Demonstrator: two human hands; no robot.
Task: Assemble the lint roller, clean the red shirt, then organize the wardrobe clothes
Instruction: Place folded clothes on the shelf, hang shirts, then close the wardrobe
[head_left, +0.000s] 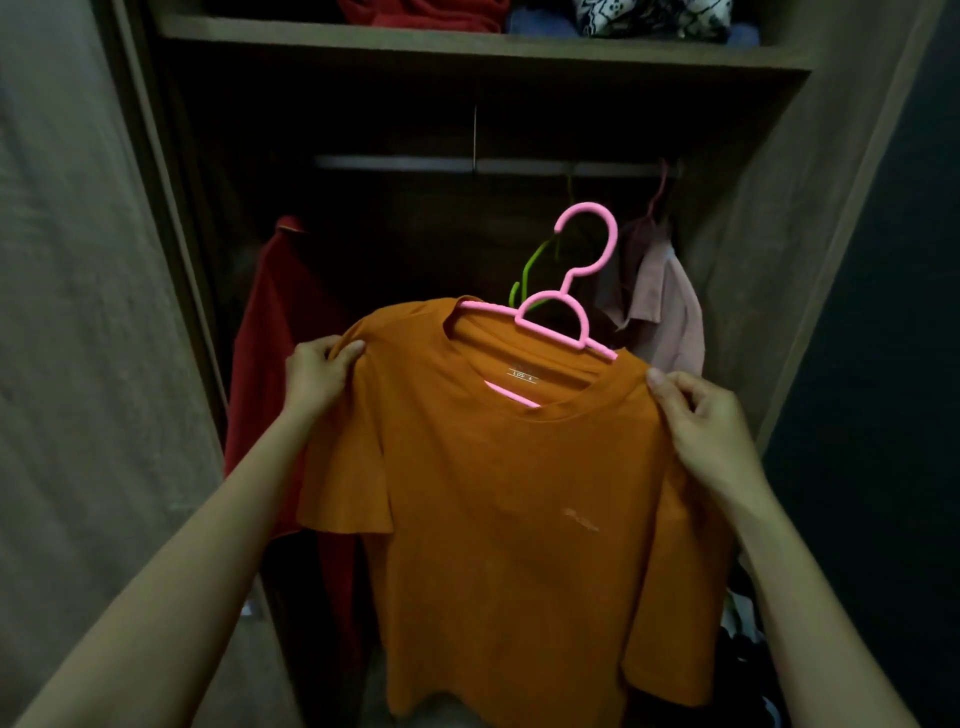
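Two bare forearms reach up from the bottom corners toward an orange T-shirt (498, 493) held in front of an open wardrobe (753, 218). At the shirt's left shoulder the left hand (317, 371) has its grip pinched on the fabric, thumb on top; at the right shoulder the right hand (701, 415) pinches the seam between thumb and curled fingers. Inside the shirt sits a pink hanger (563, 312), its bar showing through the neck opening and its hook standing free above the collar, tilted to the right and not on the rail (415, 163). Behind and to the left, a red shirt (270, 338) hangs deep in the wardrobe, partly covered by the orange sleeve. Behind and to the right a pale pink shirt (660, 306) hangs from the rail, with a green hanger (530, 275) beside it. Folded clothes (519, 15) lie on the top shelf (467, 47).
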